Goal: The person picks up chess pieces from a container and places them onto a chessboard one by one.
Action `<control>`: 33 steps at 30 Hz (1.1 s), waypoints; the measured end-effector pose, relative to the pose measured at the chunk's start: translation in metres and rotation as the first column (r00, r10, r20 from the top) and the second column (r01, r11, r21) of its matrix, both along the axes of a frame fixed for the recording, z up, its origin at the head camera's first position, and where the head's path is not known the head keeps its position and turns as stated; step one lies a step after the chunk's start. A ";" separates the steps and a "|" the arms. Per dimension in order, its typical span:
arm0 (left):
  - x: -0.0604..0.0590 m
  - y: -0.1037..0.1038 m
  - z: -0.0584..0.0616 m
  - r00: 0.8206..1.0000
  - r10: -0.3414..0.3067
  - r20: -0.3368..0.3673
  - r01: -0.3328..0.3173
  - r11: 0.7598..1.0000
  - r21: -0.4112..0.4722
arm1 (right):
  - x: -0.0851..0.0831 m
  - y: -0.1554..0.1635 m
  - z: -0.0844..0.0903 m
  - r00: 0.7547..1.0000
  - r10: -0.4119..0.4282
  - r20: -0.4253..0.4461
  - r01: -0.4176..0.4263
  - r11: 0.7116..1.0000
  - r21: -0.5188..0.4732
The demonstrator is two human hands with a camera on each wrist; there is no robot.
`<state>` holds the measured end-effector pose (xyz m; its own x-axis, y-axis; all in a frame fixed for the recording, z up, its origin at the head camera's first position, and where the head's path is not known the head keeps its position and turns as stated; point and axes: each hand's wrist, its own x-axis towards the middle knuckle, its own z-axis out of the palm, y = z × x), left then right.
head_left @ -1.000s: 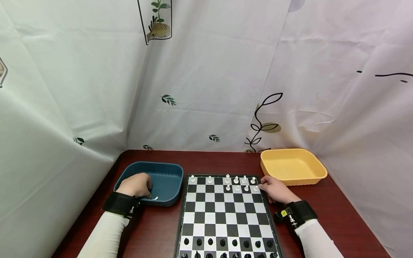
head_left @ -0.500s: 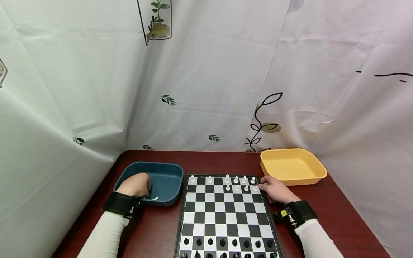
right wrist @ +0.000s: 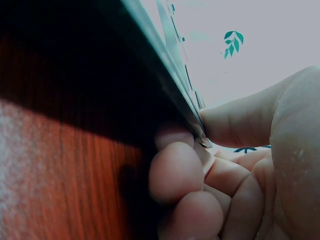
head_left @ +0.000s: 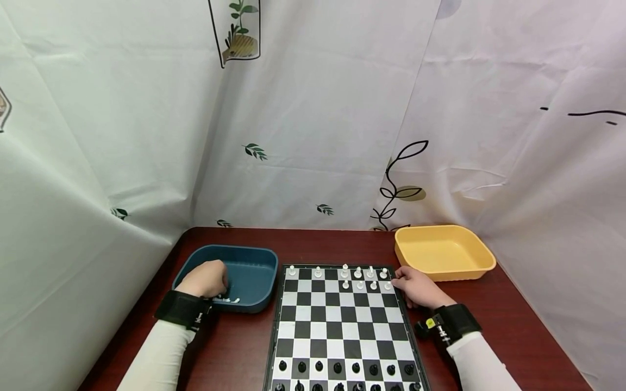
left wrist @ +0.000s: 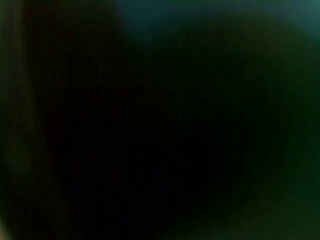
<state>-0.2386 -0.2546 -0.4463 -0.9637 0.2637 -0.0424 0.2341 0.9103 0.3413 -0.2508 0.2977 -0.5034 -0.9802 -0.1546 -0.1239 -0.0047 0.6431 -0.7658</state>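
Note:
My left hand (head_left: 205, 278) reaches down into the blue tray (head_left: 254, 277), its fingertips hidden behind the back of the hand. Beside it, small white chess pieces (head_left: 235, 300) lie on the tray's floor. The left wrist view is almost black and shows no fingers. My right hand (head_left: 419, 288) grips the far right corner of the chessboard (head_left: 342, 315). In the right wrist view the thumb (right wrist: 240, 120) lies over the board's edge (right wrist: 165, 70) and the curled fingers (right wrist: 177, 172) are underneath. White pieces (head_left: 357, 272) stand along the board's far side, black pieces (head_left: 337, 367) along the near side.
A yellow tray (head_left: 442, 255) stands behind my right hand at the table's back right. The dark red table (head_left: 235, 353) meets a white patterned cloth (head_left: 313, 136) at the back and sides. Black bands (head_left: 182, 309) circle both wrists.
The left hand has shifted slightly in the blue tray, and more white pieces show beside it. The right hand and the board have stayed put.

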 end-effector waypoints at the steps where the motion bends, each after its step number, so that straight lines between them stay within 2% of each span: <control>1: 0.000 0.000 0.000 1.000 -0.005 -0.005 0.005 1.000 -0.002 | 0.000 0.000 0.000 1.000 0.000 0.000 0.000 1.000 -0.001; 14: -0.001 0.000 0.003 1.000 0.026 0.007 -0.025 0.998 -0.050 | 0.000 0.000 -0.001 1.000 0.001 0.004 -0.001 1.000 -0.002; 21: -0.003 0.003 0.005 0.999 0.024 -0.039 -0.026 0.997 -0.073 | 0.000 0.000 0.000 1.000 0.000 0.002 0.000 1.000 0.004; 29: -0.002 0.003 0.006 0.997 0.008 -0.071 -0.012 0.999 -0.050 | 0.001 0.000 -0.001 1.000 -0.004 0.003 0.004 1.000 -0.001; 33: -0.004 0.003 0.006 0.994 -0.003 -0.113 -0.001 0.999 -0.033 | 0.002 0.000 0.001 1.000 -0.002 -0.001 0.002 1.000 0.002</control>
